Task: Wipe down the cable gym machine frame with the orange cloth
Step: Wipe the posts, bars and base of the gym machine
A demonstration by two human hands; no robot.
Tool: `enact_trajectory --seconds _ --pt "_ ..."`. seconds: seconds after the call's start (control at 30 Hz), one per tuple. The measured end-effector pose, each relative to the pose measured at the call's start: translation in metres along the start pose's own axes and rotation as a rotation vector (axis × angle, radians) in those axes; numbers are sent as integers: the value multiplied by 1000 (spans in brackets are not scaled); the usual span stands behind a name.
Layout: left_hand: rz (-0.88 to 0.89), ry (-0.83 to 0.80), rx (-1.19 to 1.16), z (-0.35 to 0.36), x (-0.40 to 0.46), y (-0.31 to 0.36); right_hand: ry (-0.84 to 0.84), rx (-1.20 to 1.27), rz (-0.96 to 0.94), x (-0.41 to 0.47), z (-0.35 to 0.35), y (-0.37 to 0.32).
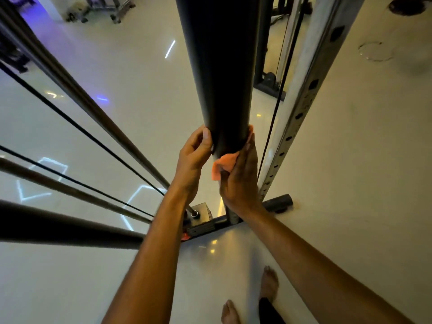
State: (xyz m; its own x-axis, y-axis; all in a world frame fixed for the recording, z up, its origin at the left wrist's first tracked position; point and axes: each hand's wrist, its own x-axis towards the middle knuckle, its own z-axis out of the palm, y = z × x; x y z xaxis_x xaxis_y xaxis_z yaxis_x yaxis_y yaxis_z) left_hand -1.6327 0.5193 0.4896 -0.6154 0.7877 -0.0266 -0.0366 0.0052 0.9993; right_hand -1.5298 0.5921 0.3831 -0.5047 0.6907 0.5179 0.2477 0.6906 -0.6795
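— Where is the orange cloth (223, 165) found relative to the two hands?
— It is pressed flat against the right side of the dark upright post (219, 73) of the cable machine frame by the right hand (240, 181), whose fingers are laid straight along the post. A loose corner is seen hanging out to the left of that palm. The left hand (192, 160) is set on the opposite, left side of the post, with its thumb laid on the post face and its fingers curled behind; no cloth is touched by it. The hands are kept apart, with the post between them.
— And what can be counted, going from left to right?
— Three thick dark bars (77, 94) and two thin black cables (70, 122) are seen slanting across the left. One dark post is held at the middle, and one cloth. One further black cable (272, 120) is seen just right of the post, then one silver upright with a row of holes (301, 113). Two bare feet (268, 284) are seen on the pale floor (350, 183) below
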Motion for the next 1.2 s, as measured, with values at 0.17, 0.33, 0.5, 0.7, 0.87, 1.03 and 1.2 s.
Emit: enact_trajectory --seconds 0.17,0.33,0.5,0.7,0.87,1.03,1.2 --pt "-4 -53 21 -5 3 -33 -125 -54 151 -55 25 47" --pt "3 -63 15 -7 8 -73 69 97 112 -24 30 28" --pt "61 -52 11 -5 10 -104 57 -98 -81 -46 48 66" --pt "185 -58 70 -12 17 -140 -40 56 -107 -95 63 113" --pt "297 -89 83 -17 24 -175 223 103 -285 -45 76 98" --pt "430 -129 45 -23 36 -202 180 -36 -340 -91 114 161" --pt "465 -171 66 -23 31 -234 153 27 -348 -133 145 203"
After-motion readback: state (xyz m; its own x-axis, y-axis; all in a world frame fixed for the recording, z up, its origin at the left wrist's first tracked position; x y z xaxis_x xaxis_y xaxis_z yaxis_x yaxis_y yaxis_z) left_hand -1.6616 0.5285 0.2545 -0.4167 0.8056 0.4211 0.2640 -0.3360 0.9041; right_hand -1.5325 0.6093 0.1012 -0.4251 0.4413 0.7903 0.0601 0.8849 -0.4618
